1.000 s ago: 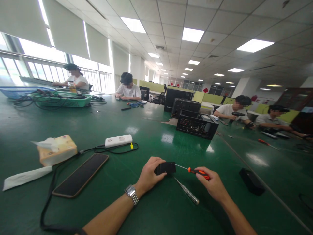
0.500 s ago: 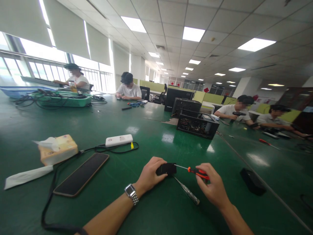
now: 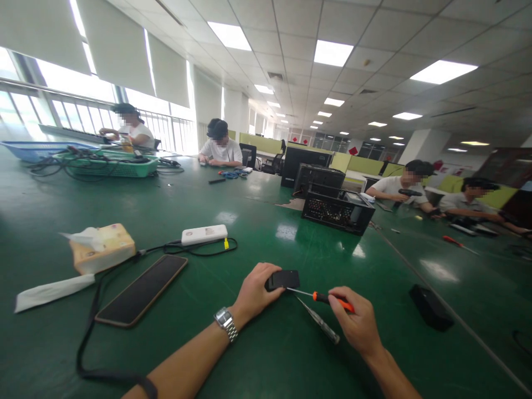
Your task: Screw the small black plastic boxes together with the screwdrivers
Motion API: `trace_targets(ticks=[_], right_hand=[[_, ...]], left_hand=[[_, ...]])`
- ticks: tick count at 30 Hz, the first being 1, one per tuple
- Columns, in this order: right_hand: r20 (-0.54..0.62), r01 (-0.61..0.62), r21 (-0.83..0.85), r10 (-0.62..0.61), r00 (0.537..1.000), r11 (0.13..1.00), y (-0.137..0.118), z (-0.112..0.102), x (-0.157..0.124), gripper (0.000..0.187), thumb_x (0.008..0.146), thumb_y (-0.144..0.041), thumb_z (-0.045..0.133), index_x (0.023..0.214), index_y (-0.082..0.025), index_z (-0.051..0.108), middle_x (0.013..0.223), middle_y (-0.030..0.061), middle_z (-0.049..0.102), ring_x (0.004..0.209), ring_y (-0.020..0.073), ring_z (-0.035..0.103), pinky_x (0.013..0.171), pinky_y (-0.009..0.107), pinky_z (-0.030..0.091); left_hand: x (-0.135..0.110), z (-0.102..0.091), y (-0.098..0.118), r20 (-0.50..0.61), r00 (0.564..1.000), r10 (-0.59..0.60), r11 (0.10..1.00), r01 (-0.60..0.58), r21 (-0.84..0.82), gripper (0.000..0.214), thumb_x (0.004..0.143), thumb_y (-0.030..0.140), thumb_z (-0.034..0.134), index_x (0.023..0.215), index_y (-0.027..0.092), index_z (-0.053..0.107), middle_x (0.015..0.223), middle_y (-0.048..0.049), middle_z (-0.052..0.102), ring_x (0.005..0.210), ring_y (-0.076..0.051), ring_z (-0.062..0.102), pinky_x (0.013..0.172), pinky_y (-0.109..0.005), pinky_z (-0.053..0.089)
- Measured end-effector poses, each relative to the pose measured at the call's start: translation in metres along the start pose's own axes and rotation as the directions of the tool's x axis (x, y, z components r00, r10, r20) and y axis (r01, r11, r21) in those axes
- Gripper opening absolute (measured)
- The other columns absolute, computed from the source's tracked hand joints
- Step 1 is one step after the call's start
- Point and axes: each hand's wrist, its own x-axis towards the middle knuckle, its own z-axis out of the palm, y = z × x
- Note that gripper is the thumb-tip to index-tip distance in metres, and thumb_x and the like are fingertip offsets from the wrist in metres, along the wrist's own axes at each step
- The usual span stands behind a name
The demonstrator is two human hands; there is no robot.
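Observation:
My left hand (image 3: 255, 292) is closed on a small flat black device (image 3: 283, 279) resting on the green table (image 3: 174, 354). My right hand (image 3: 354, 321) grips an orange-handled screwdriver (image 3: 330, 299), whose thin shaft points left and meets the device's near edge. A second screwdriver with a clear handle (image 3: 320, 325) lies on the table between my hands. A metal watch sits on my left wrist.
A phone (image 3: 141, 297) with a black cable, a white power bank (image 3: 204, 234) and a tissue pack (image 3: 103, 247) lie to the left. A black box (image 3: 430, 307) sits at the right, a black computer case (image 3: 334, 210) farther back. Several people work at the table's far sides.
My right hand has dropped slightly and the screwdriver tip now meets the lower edge of the device. The view has shifted a little; my left hand keeps its hold.

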Motion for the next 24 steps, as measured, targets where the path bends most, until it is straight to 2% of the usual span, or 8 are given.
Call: trace_targets(ticks=[10,14,16,19,24], right_hand=[[0.04,0.017,0.003,-0.017,0.999,1.0,0.0,0.001,0.0,0.021,0.09,-0.029,0.048,0.081,-0.019,0.064,0.071,0.0021,0.063,0.06,0.0141,0.057,0.057,0.025,0.045],[0.073,0.1,-0.022,-0.098,0.993,0.995,-0.001,-0.002,0.001,0.015,0.088,-0.025,0.051,0.081,-0.02,0.062,0.07,0.0014,0.061,0.059,0.0133,0.055,0.056,0.025,0.045],[0.084,0.151,-0.03,-0.148,0.985,0.988,-0.004,-0.004,0.002,0.009,0.086,-0.021,0.053,0.087,-0.019,0.062,0.076,0.0029,0.062,0.064,0.0142,0.057,0.06,0.026,0.047],[0.053,0.195,-0.033,-0.193,0.98,0.98,-0.008,-0.007,0.003,0.012,0.084,-0.019,0.056,0.095,-0.018,0.061,0.084,0.006,0.064,0.072,0.0161,0.06,0.063,0.026,0.049],[0.048,0.159,-0.076,-0.156,0.987,0.984,-0.009,-0.005,0.0,0.01,0.088,-0.024,0.056,0.086,-0.019,0.064,0.071,0.0025,0.065,0.057,0.013,0.058,0.055,0.024,0.045]], left_hand=[[-0.001,0.002,-0.002,0.001,1.0,0.017,1.0,-0.017,0.019,0.037,0.072,0.022,0.071,0.108,0.023,0.061,0.105,-0.0054,0.064,0.098,-0.024,0.058,0.089,-0.039,0.048],[-0.001,0.0,0.001,0.018,0.999,0.032,0.999,-0.033,0.027,0.038,0.073,0.022,0.072,0.109,0.023,0.061,0.107,-0.0055,0.063,0.099,-0.023,0.058,0.089,-0.038,0.049],[0.0,-0.001,0.003,0.025,0.999,0.041,0.999,-0.041,0.03,0.038,0.073,0.022,0.072,0.109,0.024,0.062,0.107,-0.0051,0.063,0.099,-0.023,0.058,0.089,-0.038,0.049],[0.0,-0.002,0.005,0.03,0.998,0.054,0.998,-0.055,0.032,0.037,0.073,0.021,0.073,0.108,0.024,0.062,0.106,-0.0045,0.063,0.099,-0.023,0.058,0.089,-0.037,0.049],[0.0,-0.002,0.006,0.031,0.996,0.081,0.996,-0.082,0.033,0.036,0.072,0.02,0.073,0.106,0.023,0.063,0.105,-0.0044,0.064,0.097,-0.022,0.059,0.087,-0.036,0.05]])
